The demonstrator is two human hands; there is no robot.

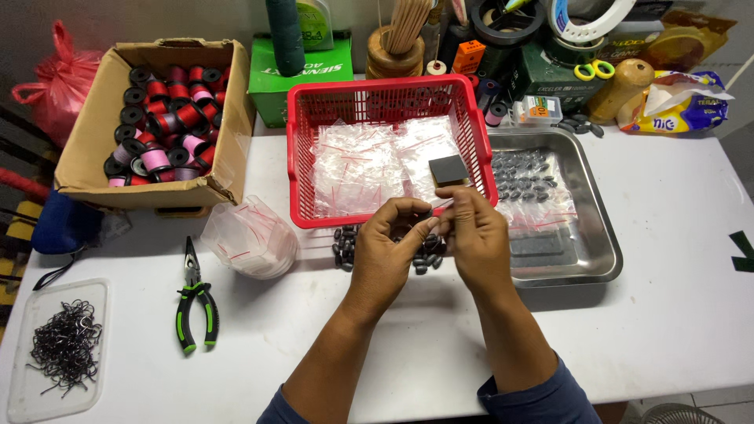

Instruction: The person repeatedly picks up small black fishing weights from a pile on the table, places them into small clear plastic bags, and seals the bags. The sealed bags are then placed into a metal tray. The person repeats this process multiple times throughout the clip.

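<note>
On the white counter (675, 235) before the red basket (298, 169), your left hand (389, 247) cups dark sinkers (428, 253) while right hand (475, 235) fingers pinch one; bagging looks underway, needing a steady grip.

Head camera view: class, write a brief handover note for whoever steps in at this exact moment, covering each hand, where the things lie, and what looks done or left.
Left hand: cupped, holding several small dark sinker weights.
Right hand: fingertips pinching at something small against the left hand; what exactly cannot be told.
Loose pile of dark weights lies on the white table under the hands.
Red basket: holds small zip bags with red strips, apparently filled.
Steel tray: more bagged weights.
Stack of empty zip bags sits left of the hands.
Left: loose weights remain unbagged.
</note>
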